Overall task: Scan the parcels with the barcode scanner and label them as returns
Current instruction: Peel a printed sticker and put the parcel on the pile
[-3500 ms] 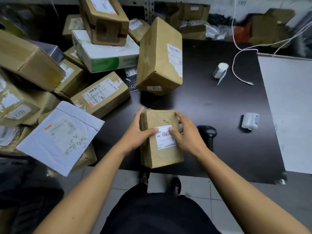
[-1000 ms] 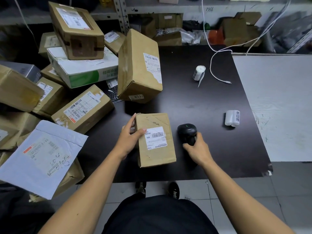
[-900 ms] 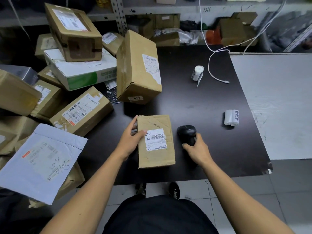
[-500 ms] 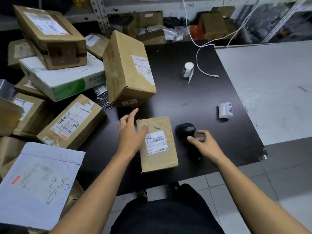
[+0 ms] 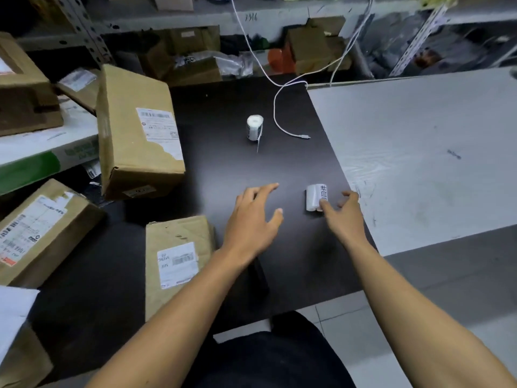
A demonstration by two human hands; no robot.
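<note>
While our right hand [image 5: 342, 217], fingers spread, touched 1 label roll [image 5: 317, 197] at centre-right to tag the parcel [image 5: 176, 261] lower-left, our left hand [image 5: 251, 219] hovered open, empty.

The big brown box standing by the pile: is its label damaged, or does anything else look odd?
Yes. The shipping label on the big brown box is torn ragged along its lower edge, and the box leans tilted rather than lying flat.
</note>
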